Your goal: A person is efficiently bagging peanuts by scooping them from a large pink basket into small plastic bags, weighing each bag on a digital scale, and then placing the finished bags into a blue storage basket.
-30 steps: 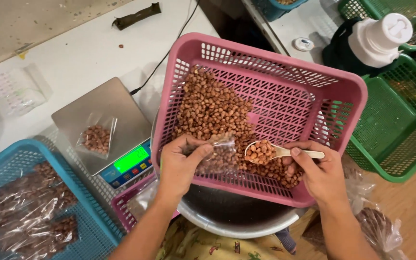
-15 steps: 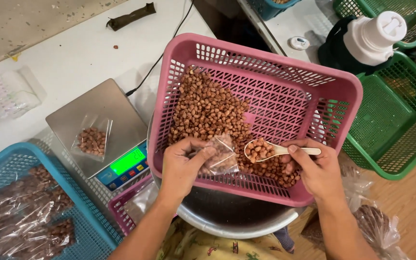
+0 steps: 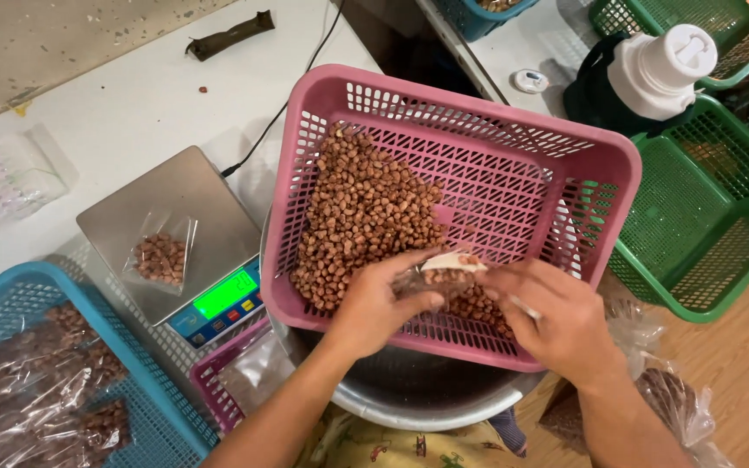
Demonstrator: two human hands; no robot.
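1. Both hands have closed in on each other since half a second ago: the right hand [image 3: 565,325] has swung the spoon [image 3: 454,263] leftward until its bowl meets the mouth of the small clear bag [image 3: 422,282], where before the spoon sat apart with its load of nuts showing.
2. Now the left hand [image 3: 374,308] is clamped on the bag, fingers pinching it over the near edge of the pink basket [image 3: 513,121].
3. Right hand is clamped on the spoon handle; the hands nearly touch.
4. Spoon's long axis runs roughly left to right, bowl pointing left toward the bag and tipped; most of the handle is hidden under the fingers.
5. Loose brown nuts [image 3: 366,208] lie heaped in the basket's left half.
6. Basket rests on a metal bowl [image 3: 409,403].
7. On the worktop [image 3: 132,95], a scale [image 3: 175,234] carries another small bag of nuts [image 3: 159,256], unchanged.
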